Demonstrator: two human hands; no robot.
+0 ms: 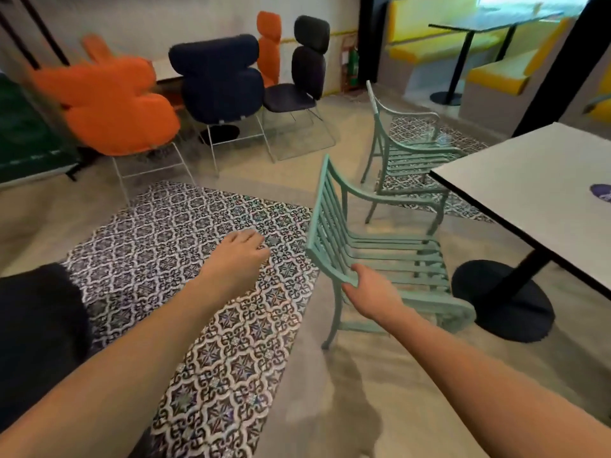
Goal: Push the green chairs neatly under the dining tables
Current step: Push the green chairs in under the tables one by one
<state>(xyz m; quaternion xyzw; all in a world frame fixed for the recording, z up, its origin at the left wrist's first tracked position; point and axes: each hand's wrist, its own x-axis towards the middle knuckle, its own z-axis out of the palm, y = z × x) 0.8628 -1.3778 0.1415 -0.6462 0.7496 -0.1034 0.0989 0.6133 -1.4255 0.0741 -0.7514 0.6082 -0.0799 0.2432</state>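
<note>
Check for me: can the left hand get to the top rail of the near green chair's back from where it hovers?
Probably yes. The left hand hovers over the patterned tiles, holding nothing, and nothing stands between it and the near green chair.

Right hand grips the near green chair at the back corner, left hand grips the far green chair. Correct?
Not quite. The right hand does grip the near green chair, but the head view shows the left hand holding nothing, above the patterned floor tiles, apart from the far green chair.

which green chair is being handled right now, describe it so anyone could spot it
Start at the white dining table on the right with its black round base. Two green slatted chairs stand along its near edge; the nearer green chair is the one, gripped at an armrest by the right hand, while the farther green chair is untouched.
</note>
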